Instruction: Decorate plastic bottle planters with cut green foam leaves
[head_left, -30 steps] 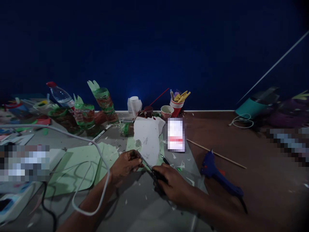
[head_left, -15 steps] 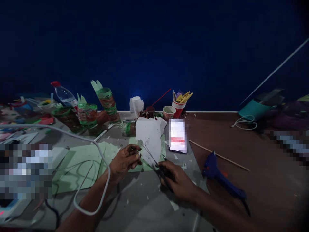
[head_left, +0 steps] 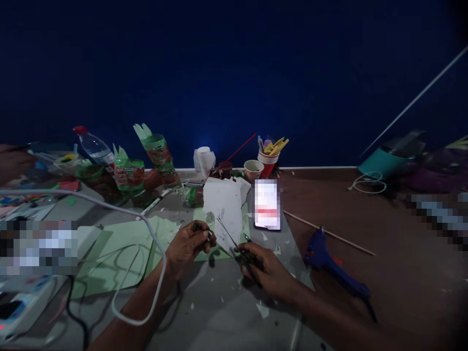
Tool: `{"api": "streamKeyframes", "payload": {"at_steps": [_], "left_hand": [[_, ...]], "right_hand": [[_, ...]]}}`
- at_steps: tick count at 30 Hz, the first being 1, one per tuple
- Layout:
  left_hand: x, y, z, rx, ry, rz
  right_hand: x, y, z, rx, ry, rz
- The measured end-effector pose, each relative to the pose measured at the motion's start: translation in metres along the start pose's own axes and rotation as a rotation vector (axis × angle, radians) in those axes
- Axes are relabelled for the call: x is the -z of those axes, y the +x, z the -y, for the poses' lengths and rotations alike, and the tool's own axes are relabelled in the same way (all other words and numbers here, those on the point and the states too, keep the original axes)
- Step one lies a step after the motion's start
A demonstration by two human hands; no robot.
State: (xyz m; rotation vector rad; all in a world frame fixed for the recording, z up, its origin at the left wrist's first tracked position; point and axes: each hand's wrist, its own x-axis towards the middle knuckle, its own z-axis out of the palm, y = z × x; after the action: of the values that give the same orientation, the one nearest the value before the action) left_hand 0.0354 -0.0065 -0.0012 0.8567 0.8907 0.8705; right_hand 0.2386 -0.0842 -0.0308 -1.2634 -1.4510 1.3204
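My left hand [head_left: 192, 242] is closed in a pinch, palm inward, in the middle of the view. A tiny pale piece [head_left: 209, 235] shows between its fingertips, too small to name. My right hand [head_left: 265, 265] is wrapped round black-handled scissors [head_left: 234, 242]; their thin blades point up and left, towards the left fingers. Beneath the blades lies white paper [head_left: 223, 202] with small dark drawn marks, on top of a pale green sheet [head_left: 199, 214]. A small translucent piece [head_left: 210, 218] appears just above the left fingertips; whether it is held I cannot tell.
A blue glue gun [head_left: 334, 268] and a thin wooden stick [head_left: 351, 243] lie at right. Beyond the paper stand a lit phone [head_left: 266, 204], a paper cup [head_left: 253, 169] and green-brown wrapped bottle pieces [head_left: 129, 174]. A white cable [head_left: 163, 243] loops over my left forearm.
My left fingers have curled in more tightly, and the pale piece now shows between them. The right hand still holds the scissors in nearly the same place. The view has shifted slightly.
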Motion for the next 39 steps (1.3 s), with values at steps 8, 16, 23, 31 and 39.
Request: {"api": "streamKeyframes", "payload": {"at_steps": [8,16,23,31,39], "left_hand": [[-0.004,-0.002,-0.002,0.022,0.015,-0.01],[-0.004,-0.003,-0.002,0.027,0.013,0.002],[-0.001,0.001,0.001,-0.019,0.072,0.009],[0.008,0.006,-0.004,-0.019,0.481,0.035],[0.011,0.007,-0.004,0.001,0.6,0.03]], "right_hand": [[0.003,-0.001,0.008,0.134,-0.311,-0.008],[0.002,-0.002,0.005,0.131,-0.351,-0.012],[0.004,-0.001,0.004,0.14,-0.284,-0.046],[0.014,0.002,0.006,0.181,-0.334,-0.121],[0.018,0.002,0.01,0.152,-0.325,-0.111]]}}
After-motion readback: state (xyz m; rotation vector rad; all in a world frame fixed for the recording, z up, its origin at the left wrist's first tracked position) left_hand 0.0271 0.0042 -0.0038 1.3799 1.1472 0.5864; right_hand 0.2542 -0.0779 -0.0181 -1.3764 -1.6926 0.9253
